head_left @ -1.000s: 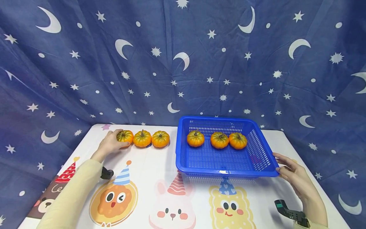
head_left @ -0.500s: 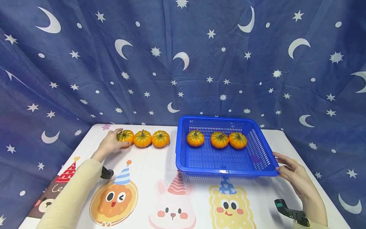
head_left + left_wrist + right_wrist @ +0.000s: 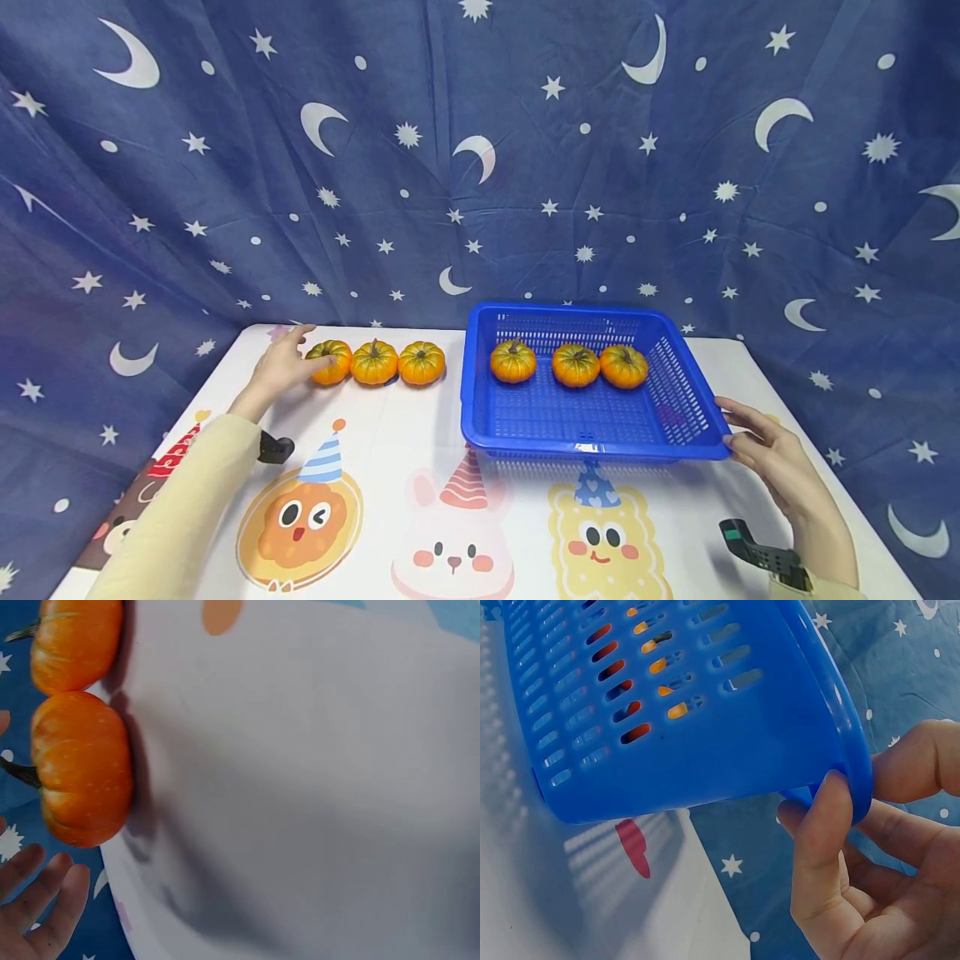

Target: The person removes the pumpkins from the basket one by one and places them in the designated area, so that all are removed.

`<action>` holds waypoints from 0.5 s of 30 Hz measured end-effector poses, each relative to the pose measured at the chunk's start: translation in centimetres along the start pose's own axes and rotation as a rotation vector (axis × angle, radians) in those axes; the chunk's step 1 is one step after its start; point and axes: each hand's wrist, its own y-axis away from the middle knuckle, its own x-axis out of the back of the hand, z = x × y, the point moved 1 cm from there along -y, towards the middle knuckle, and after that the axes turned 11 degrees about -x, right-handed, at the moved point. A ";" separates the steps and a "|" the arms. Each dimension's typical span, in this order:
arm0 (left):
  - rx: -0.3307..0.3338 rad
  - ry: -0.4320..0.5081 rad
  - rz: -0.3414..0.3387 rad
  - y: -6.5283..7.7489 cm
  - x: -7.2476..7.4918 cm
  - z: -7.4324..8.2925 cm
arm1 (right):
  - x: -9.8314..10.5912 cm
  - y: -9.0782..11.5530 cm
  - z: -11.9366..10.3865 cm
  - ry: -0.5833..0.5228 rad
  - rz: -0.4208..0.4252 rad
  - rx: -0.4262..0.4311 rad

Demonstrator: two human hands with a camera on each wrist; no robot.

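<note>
My left hand (image 3: 279, 367) is beside the leftmost small pumpkin (image 3: 334, 364), fingers spread and relaxed. In the left wrist view a gap separates the visible fingers (image 3: 46, 907) from that orange pumpkin (image 3: 86, 776) with its dark stem. A middle pumpkin (image 3: 373, 363) and a right one (image 3: 422, 363) continue the row on the table. My right hand (image 3: 780, 458) pinches the near right corner of a blue plastic basket (image 3: 525, 447); in the right wrist view thumb and fingers (image 3: 821, 847) close around its rim. Three pumpkins, one of them on the left (image 3: 513, 362), lie in the basket.
The table's white cloth (image 3: 420, 433) carries printed cartoon figures. Behind it hangs a dark blue curtain (image 3: 390, 200) with moons and stars, meeting the far table edge. Black wrist mounts sit at both wrists, the right one (image 3: 765, 557) low above the cloth.
The left hand has let go of the leftmost pumpkin, its fingers spreading and drawing back slightly to the left. The pumpkins, the basket and the right hand look unmoved.
</note>
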 end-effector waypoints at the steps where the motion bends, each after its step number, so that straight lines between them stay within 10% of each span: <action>1: -0.001 0.002 0.007 0.0 0.1 0.1 | 0.0 0.0 0.0 -0.002 -0.001 0.001; 15: -0.032 0.009 0.098 -0.4 1.1 2.2 | 0.0 0.1 -0.2 -0.014 0.002 0.007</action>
